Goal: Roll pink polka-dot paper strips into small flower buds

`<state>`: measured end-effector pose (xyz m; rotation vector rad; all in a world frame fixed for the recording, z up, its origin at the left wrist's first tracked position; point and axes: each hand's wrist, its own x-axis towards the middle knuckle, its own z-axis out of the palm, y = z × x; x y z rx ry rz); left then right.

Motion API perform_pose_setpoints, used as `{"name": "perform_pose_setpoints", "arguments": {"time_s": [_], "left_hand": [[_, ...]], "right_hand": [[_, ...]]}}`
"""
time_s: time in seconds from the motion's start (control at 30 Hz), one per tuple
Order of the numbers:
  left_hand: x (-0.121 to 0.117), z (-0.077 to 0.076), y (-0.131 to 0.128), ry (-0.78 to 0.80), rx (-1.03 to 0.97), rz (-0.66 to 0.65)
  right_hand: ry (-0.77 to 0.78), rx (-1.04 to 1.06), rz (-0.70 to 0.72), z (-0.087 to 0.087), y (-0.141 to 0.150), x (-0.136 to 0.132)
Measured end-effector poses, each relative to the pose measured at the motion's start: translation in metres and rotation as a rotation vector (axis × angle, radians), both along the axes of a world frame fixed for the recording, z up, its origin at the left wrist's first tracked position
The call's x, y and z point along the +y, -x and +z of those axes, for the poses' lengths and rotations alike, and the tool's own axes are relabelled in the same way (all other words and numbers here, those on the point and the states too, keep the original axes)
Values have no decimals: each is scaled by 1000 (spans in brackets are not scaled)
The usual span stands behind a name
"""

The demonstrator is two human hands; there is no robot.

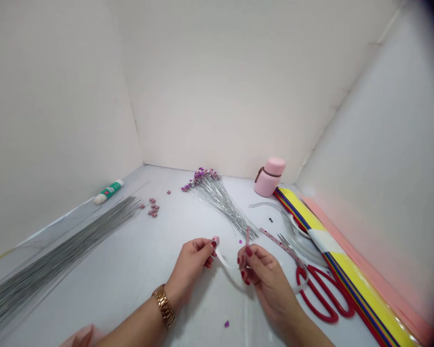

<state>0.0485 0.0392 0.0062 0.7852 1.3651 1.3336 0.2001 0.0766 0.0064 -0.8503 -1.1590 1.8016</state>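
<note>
A narrow paper strip (223,260), white on this side and pink-patterned on the other, curves between my two hands. My left hand (193,260), a gold watch on its wrist, pinches one end, where a small pink fold sticks up at the fingertips. Farther along, my right hand (269,279) is closed on the same strip, and a pink length rises above its thumb. Part of the strip is hidden behind the right hand. Another patterned strip (275,239) lies beside scissors with red handles (334,301), just right of that hand.
Silver stems with purple tips (219,197) lie at the back middle. Small pink folded pieces (154,209) sit to the left, near grey wires (65,250) and a glue tube (109,192). A pink flask (270,177) stands before coloured sheets (354,270) along the right wall.
</note>
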Motion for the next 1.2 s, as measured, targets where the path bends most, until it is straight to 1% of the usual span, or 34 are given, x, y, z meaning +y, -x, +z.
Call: {"name": "perform_pose_setpoints", "arguments": {"time_s": [0.1,0.2,0.37,0.5,0.67,0.83,0.9,1.0,1.03,1.1,1.2], "left_hand": [[0,-1,-1,-10,23,-5],[0,-2,-2,-22,36,-29],[-1,-2,-8,-45,37,-67],[-4,-1,-14,-62,41,-80],[-6,-3,-15,-80,82,-90],[-7,-7,-16,-95,157,-144],[-8,-6,-17,-104,225,-165],[-10,-6,-18,-119,310,-187],[-10,-5,-18,-124,329,-194],[-12,-5,-18,-121,357,-226],[-14,-5,-20,-69,373,-324]], "right_hand": [[14,-141,173,-7,7,-7],[47,-231,264,-10,12,-12],[105,-298,259,-11,11,-12],[153,-276,260,-12,10,-11],[174,-199,189,-11,11,-8],[93,-130,58,-9,8,-4],[66,-125,50,-9,7,-3],[56,-125,91,-11,6,-2],[48,-127,79,-11,6,-2],[28,-135,-5,-11,4,1],[17,-55,-243,-8,-3,11]]}}
